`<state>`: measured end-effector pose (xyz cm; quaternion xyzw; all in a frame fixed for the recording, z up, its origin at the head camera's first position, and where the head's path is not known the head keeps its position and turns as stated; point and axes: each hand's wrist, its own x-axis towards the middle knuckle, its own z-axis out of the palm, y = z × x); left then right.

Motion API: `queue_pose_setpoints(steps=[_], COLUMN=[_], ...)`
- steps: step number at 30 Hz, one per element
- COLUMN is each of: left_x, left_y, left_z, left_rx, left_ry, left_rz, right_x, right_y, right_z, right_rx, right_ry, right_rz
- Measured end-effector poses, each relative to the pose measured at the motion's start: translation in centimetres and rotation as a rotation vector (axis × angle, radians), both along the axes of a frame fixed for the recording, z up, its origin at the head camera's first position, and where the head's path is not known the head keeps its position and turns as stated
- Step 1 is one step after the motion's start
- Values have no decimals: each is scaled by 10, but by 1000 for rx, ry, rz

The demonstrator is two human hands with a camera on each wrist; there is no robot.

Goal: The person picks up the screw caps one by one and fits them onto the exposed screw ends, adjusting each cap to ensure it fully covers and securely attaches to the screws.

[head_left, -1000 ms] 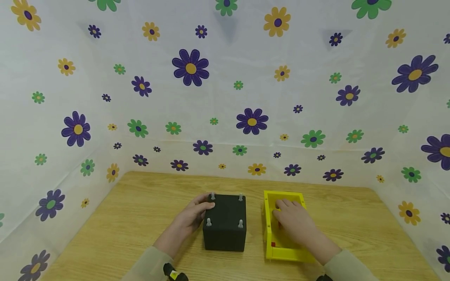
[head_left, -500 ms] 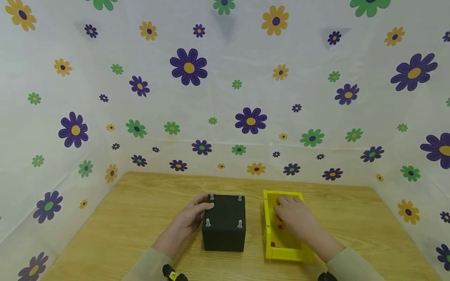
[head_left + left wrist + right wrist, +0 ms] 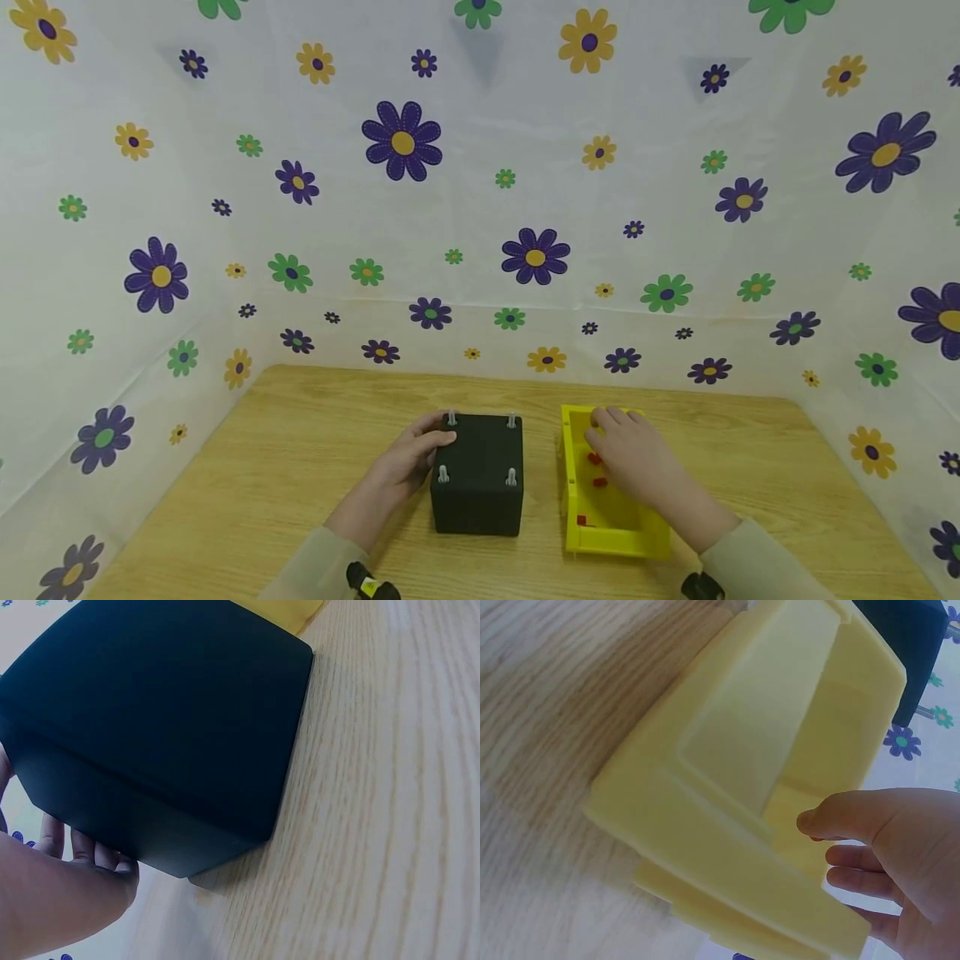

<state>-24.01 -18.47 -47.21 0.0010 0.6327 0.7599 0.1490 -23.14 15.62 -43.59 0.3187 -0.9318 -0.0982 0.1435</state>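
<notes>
In the head view, a black box-shaped block [image 3: 477,510] stands on the table, with clear upright pegs [image 3: 512,477] at its top corners. My left hand [image 3: 408,461] grips its left side, thumb on the top edge; the left wrist view shows the fingers [image 3: 82,846] along its far side. My right hand [image 3: 636,454] is over the yellow bin [image 3: 622,544], fingers bent down inside the rim. A small red piece [image 3: 816,839] peeks out at the thumb tip in the right wrist view, pinched there; most of it is hidden. Other red pieces [image 3: 600,482] lie on the bin floor.
The wooden table [image 3: 330,433] carries the block and, to its right, the bin, a narrow gap between them. A white flower-patterned sheet [image 3: 465,217] walls the back and both sides. A dark wrist strap [image 3: 372,583] shows at the lower edge.
My right hand has shifted slightly up and to the right within the bin, uncovering more red pieces. The left hand and the block stay as they were.
</notes>
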Motion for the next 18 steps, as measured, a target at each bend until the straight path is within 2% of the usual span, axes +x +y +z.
queue_pose_setpoints(steps=[18], left_x=[0], left_y=[-1], left_z=[2], left_rx=[11], left_ry=[4], left_rz=[-22], right_x=[1], right_y=[-1], right_z=[11], right_rx=[18], right_ry=[40], right_rz=[7])
